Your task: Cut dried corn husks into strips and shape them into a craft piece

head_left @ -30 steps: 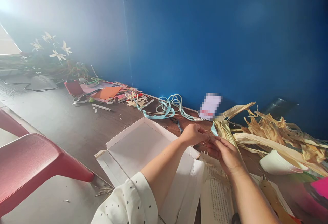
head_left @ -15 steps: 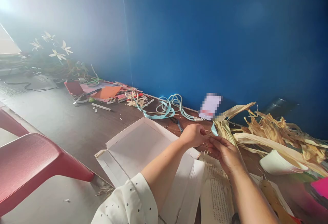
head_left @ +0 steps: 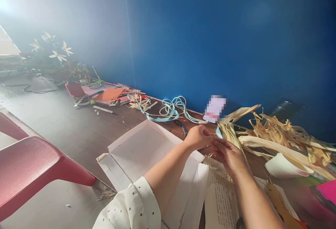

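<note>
My left hand [head_left: 198, 138] and my right hand [head_left: 231, 155] meet above the far right corner of an open white cardboard box [head_left: 141, 145]. Both are closed in a pinch, fingertips touching. Between them shows a little of something thin and straw-coloured, mostly hidden by the fingers; I cannot tell its kind. Just beyond my right hand lies a bunch of pale dried corn husk [head_left: 229, 134]. A dark-handled tool [head_left: 181, 126] rests on the table past my left hand. A printed sheet [head_left: 219, 197] lies under my right wrist.
Dried husks [head_left: 278, 131] and a tilted white cup [head_left: 283, 166] are on the right. A blue lanyard [head_left: 170, 112] with a badge [head_left: 214, 108] lies along the blue partition [head_left: 210, 40]. Scissors [head_left: 82, 100] and coloured paper [head_left: 110, 94] are farther left. A red chair [head_left: 34, 166] stands near left.
My fingers have shifted slightly against each other, still pinched together. The rest of the scene has barely changed.
</note>
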